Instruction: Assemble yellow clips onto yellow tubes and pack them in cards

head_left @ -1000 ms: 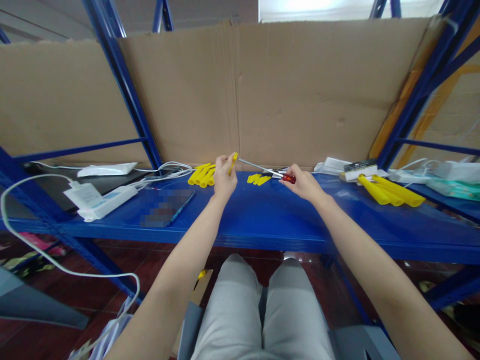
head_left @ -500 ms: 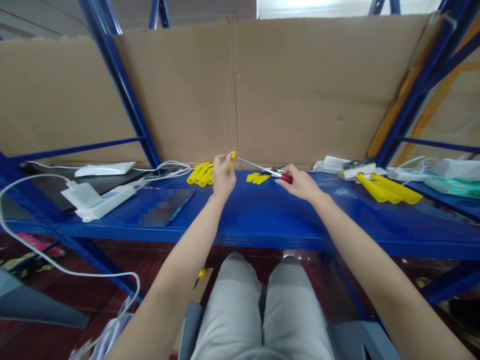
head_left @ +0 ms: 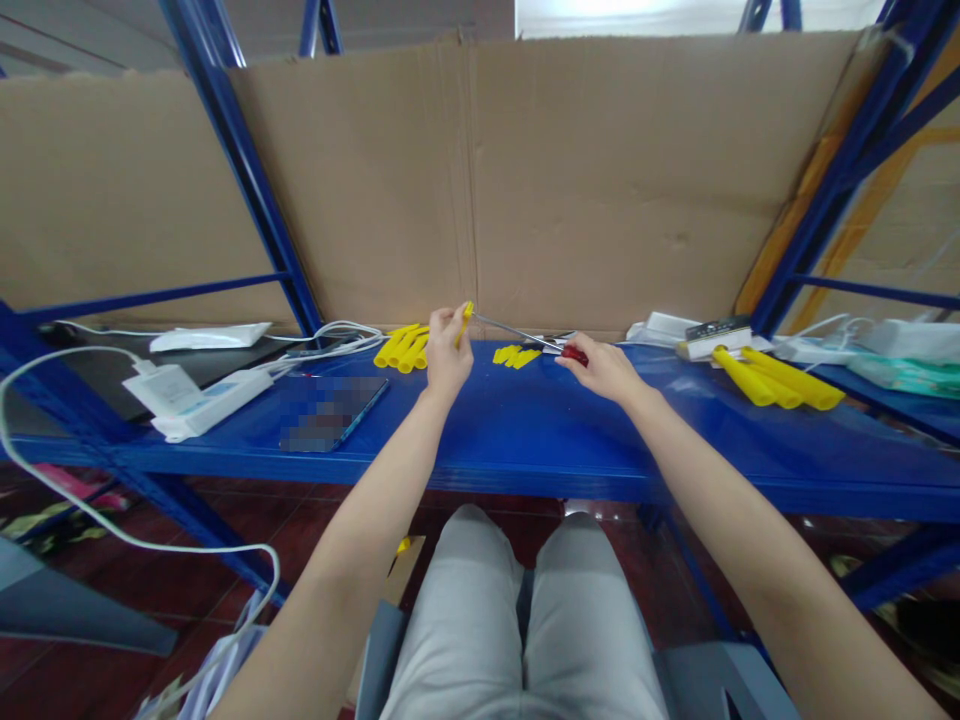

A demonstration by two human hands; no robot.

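My left hand (head_left: pixel 450 348) is closed round a small yellow plastic piece (head_left: pixel 469 311), mostly hidden by the fingers. In my right hand (head_left: pixel 606 368) is a screwdriver (head_left: pixel 576 354) with a red handle. Its long metal shaft points left, and the tip is at or very near the yellow piece; whether they touch I cannot tell. Several yellow tubes (head_left: pixel 403 349) lie just left of my left hand. Between the hands, several small flat yellow pieces (head_left: pixel 516 356) rest on the blue shelf (head_left: pixel 525 430).
Large yellow tubes (head_left: pixel 776 380) lie at the right beside a small box (head_left: pixel 716 335). At the left are a phone (head_left: pixel 334 415), a white power strip (head_left: pixel 214 405) and white cables (head_left: pixel 345 338). A cardboard panel (head_left: pixel 585 180) stands along the back between blue posts.
My right hand has turned the screwdriver handle slightly and shifted a little. My left hand holds the yellow piece in nearly the same spot.
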